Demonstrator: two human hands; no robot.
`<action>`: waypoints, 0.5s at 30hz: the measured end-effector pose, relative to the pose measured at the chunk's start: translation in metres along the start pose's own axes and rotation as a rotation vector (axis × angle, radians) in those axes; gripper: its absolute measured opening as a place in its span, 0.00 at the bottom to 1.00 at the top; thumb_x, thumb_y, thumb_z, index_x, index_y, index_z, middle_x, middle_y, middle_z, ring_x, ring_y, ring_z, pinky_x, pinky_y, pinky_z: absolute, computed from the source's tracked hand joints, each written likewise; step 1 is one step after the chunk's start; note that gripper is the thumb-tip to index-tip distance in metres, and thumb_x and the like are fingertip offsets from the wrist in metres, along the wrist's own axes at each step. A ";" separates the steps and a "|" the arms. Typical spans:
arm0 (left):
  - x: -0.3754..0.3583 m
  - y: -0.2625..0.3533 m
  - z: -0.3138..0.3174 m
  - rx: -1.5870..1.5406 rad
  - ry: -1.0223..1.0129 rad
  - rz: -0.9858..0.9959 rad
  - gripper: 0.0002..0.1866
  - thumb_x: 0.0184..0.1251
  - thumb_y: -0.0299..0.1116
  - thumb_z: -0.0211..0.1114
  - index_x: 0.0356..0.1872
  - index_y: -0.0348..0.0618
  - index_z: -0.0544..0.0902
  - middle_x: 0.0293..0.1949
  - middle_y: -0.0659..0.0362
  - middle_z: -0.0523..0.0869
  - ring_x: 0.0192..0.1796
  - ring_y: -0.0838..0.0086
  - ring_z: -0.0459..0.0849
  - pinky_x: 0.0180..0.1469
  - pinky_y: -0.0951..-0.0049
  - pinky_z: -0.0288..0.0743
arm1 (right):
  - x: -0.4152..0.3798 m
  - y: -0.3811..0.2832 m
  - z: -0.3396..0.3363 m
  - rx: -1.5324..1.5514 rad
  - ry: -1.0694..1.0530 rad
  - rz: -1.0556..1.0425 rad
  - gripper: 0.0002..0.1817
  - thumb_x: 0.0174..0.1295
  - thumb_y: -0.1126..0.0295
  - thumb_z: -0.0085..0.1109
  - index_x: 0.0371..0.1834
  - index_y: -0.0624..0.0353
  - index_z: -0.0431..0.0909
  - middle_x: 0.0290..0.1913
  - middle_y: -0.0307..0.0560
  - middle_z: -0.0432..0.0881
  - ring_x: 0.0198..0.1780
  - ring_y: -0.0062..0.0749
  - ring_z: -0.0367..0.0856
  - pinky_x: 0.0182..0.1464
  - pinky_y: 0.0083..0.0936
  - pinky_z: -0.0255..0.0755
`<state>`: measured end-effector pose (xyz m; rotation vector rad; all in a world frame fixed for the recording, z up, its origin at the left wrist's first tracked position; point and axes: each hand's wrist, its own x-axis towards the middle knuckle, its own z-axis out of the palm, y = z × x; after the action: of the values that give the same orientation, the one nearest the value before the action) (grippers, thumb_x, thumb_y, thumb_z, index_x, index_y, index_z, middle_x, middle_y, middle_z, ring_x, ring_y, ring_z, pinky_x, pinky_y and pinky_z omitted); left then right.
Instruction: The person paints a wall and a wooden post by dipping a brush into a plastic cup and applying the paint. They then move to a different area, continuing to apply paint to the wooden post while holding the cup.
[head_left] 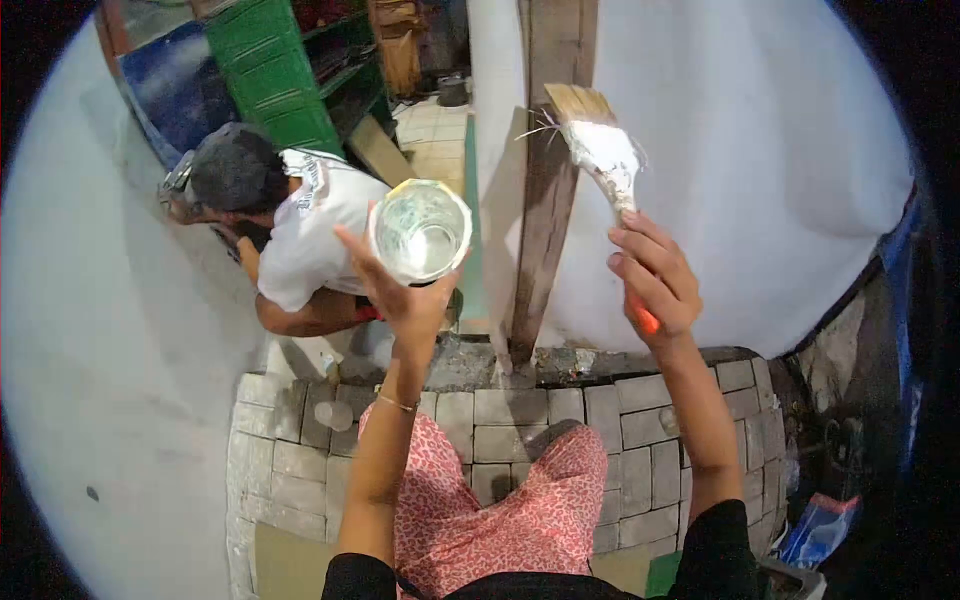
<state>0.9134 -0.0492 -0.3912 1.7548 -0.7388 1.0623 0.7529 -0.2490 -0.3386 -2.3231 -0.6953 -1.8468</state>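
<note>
My left hand is wrapped round a see-through cup with a many-sided rim. I look down into the cup, where white smears line the walls and something pale and bright shows at the bottom. In my right hand is a paintbrush, held upright by its handle with the bristles up. White paint covers the brush's lower bristles and ferrule area; the tips look tan, and a few stray hairs stick out to the left. The handle's orange end shows below my fingers. Cup and brush are apart.
A wooden post stands ahead, beside a white wall. At left a person in a white shirt crouches near another white wall. Behind are green shelves. Grey paving lies below; a plastic cup rests there.
</note>
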 end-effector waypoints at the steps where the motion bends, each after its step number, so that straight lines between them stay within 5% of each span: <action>1: -0.007 -0.001 0.000 -0.043 -0.011 -0.049 0.72 0.37 0.32 0.83 0.73 0.34 0.31 0.67 0.41 0.65 0.67 0.49 0.67 0.70 0.55 0.56 | -0.006 -0.004 0.003 -0.021 -0.031 0.062 0.08 0.47 0.80 0.64 0.33 0.66 0.80 0.45 0.54 0.84 0.51 0.51 0.82 0.53 0.38 0.79; 7: -0.051 -0.024 0.019 -0.093 -0.022 -0.297 0.69 0.39 0.33 0.82 0.75 0.39 0.34 0.70 0.47 0.63 0.72 0.53 0.60 0.73 0.58 0.54 | -0.109 -0.046 0.038 -0.068 -0.199 0.331 0.12 0.49 0.83 0.61 0.37 0.58 0.81 0.49 0.49 0.84 0.54 0.44 0.82 0.53 0.32 0.77; 12: -0.086 -0.058 0.025 -0.095 -0.117 -0.286 0.65 0.44 0.32 0.80 0.75 0.40 0.35 0.70 0.47 0.64 0.71 0.55 0.64 0.71 0.59 0.58 | -0.218 -0.087 0.072 0.033 -0.356 0.438 0.14 0.50 0.79 0.60 0.42 0.61 0.80 0.50 0.50 0.83 0.55 0.45 0.81 0.57 0.35 0.76; 15: -0.102 -0.078 0.023 -0.281 -0.114 -0.529 0.64 0.45 0.29 0.79 0.76 0.43 0.37 0.69 0.46 0.66 0.70 0.58 0.66 0.70 0.61 0.59 | -0.249 -0.109 0.071 0.130 -0.488 0.481 0.14 0.53 0.77 0.59 0.44 0.63 0.79 0.52 0.50 0.82 0.58 0.45 0.79 0.60 0.36 0.74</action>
<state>0.9406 -0.0369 -0.5188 1.6439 -0.4258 0.4800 0.7326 -0.1996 -0.6144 -2.5729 -0.2393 -1.0210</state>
